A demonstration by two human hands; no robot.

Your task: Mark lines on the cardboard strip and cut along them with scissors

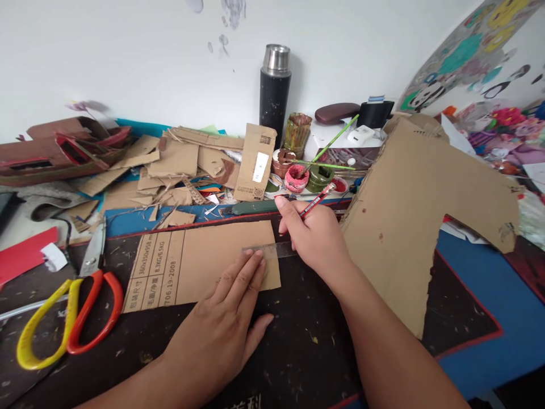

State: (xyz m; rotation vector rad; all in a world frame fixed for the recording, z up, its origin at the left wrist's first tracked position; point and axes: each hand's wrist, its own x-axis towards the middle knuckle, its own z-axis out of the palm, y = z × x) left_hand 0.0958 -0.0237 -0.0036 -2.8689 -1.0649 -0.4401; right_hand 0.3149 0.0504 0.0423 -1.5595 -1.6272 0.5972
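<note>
A rectangular piece of brown cardboard [204, 250], with printed Chinese text and numbers at its left end, lies flat on the dark mat. Across its right part runs a clear ruler [288, 250] that sticks out past the cardboard's right edge. My left hand [221, 315] rests flat with fingers stretched out, their tips pressing on the ruler and cardboard. Closed around a red striped pencil [317, 201], my right hand [321, 238] is by the ruler's right end. The pencil's lower part is mostly hidden by the fingers.
Scissors with yellow and red handles [91, 295] lie at left. A large cut cardboard sheet [400, 210] leans at right. Behind are cardboard scraps [170, 165], a green-handled cutter [255, 208], open paint jars [297, 179] with brushes, and a black thermos [275, 96].
</note>
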